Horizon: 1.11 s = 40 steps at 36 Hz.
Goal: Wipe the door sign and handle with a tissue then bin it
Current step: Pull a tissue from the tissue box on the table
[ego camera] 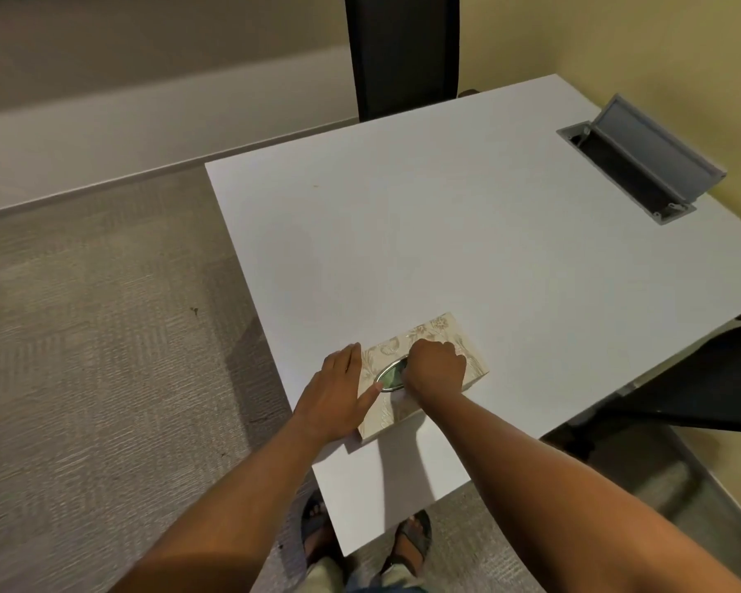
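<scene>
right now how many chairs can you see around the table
2. One black chair stands at the far edge of the white table, only its back showing. A second black chair sits at the table's right side, partly cut off by the frame. Others may lie outside the view.

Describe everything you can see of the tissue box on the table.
The tissue box is a flat rectangular case covered in cream, floral-patterned material, with a metal-rimmed oval opening on top. It lies at an angle near the white table's front edge. The left hand presses its left end; the right hand reaches into the opening.
</scene>
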Each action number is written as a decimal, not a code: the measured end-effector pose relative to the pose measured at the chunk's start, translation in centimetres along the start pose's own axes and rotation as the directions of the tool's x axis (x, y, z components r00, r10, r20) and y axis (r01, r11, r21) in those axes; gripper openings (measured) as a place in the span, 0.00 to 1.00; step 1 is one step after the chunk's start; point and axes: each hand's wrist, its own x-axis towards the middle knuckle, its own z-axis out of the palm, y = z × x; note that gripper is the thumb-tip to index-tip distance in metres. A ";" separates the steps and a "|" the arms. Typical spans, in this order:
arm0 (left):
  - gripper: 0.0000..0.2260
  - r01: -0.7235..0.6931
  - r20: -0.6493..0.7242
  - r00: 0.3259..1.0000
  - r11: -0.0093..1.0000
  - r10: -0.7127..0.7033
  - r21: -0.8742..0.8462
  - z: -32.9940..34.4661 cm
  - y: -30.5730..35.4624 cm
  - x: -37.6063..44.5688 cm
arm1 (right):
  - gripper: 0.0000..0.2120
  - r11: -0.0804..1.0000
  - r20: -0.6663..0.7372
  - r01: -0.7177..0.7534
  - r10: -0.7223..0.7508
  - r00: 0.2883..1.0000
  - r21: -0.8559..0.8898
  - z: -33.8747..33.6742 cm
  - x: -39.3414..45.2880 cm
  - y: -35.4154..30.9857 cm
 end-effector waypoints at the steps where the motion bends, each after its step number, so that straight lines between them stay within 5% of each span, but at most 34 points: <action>1: 0.35 -0.001 0.001 1.000 1.000 0.001 0.003 0.0 0.0 0.0 | 0.07 1.000 -0.005 0.001 -0.001 1.000 -0.001 0.1 0.0 0.0; 20: 0.37 0.010 0.019 1.000 1.000 -0.010 0.016 1.1 -0.6 -0.1 | 0.11 0.994 -0.010 0.055 -0.056 0.998 -0.094 -0.3 -0.4 0.3; 40: 0.37 0.001 0.015 1.000 1.000 -0.002 0.022 -0.1 -0.9 -0.1 | 0.11 0.998 -0.004 0.056 -0.056 0.998 0.026 -1.8 -0.8 1.8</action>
